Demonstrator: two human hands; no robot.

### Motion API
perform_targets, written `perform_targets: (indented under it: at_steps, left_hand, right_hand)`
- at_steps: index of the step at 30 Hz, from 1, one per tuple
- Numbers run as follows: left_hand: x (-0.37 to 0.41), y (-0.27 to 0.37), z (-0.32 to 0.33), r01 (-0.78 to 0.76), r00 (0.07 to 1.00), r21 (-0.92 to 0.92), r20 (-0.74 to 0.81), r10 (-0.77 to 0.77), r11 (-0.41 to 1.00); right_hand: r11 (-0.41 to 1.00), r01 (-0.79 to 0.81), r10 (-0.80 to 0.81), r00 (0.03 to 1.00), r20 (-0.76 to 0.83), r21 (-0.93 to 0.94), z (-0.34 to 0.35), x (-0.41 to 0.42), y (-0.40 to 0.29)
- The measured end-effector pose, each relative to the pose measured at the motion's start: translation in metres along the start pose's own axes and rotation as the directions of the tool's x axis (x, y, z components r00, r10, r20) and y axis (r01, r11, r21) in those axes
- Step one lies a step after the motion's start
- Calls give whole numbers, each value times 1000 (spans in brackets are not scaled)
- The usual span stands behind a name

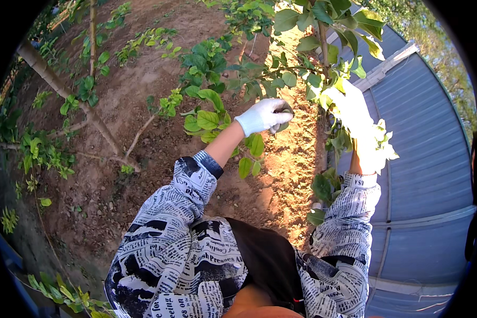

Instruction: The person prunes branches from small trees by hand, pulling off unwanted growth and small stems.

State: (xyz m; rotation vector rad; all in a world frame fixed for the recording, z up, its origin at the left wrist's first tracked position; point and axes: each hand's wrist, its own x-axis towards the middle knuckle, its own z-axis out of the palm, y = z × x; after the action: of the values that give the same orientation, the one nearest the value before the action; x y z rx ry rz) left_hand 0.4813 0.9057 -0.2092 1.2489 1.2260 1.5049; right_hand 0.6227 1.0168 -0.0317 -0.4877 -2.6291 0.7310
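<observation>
My left hand (264,115), in a white knitted glove, is held out in front of me with its fingers curled. Small dull-green leaves (287,108) show between the thumb and fingers. My right hand (351,107), also gloved in white, reaches up into the foliage of a young broad-leaved tree (324,43). Strong sunlight washes out that glove, so its fingers and anything in them cannot be made out. Bright leaves (383,143) surround its wrist. Just below my left hand hangs a leafy shoot (251,155).
Blue corrugated metal panels (417,139) with pale rails rise close on my right. To the left, a bare-barked branch (99,123) slants over brown soil (155,147). More leafy twigs (206,67) stand ahead. A sunlit strip of ground (288,179) runs between my arms.
</observation>
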Motion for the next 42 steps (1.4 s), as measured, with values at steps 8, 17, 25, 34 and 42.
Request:
perform_targets:
  at_steps: [8,17,25,34,42]
  left_hand:
    - [-19,70,-15,-125,864,536,-355,357,835]
    - [30,153,6,-347,719,49,-627,299,937]
    - [15,122,-27,-357,597,380,-610,521,854]
    - [-3,104,-46,-213,567,341,-720,400,916]
    - [-9,74,-93,-206,517,350,-754,405,914]
  right_hand:
    - [997,-28,21,995,-99,-75,5,4,15]
    - [797,49,-377,819,-432,-603,52,7,6]
    - [840,163,21,943,-331,517,76,41,14]
    - [876,164,-147,986,75,-454,103,113,11]
    - [789,-100,226,965,-134,606,97,97,14]
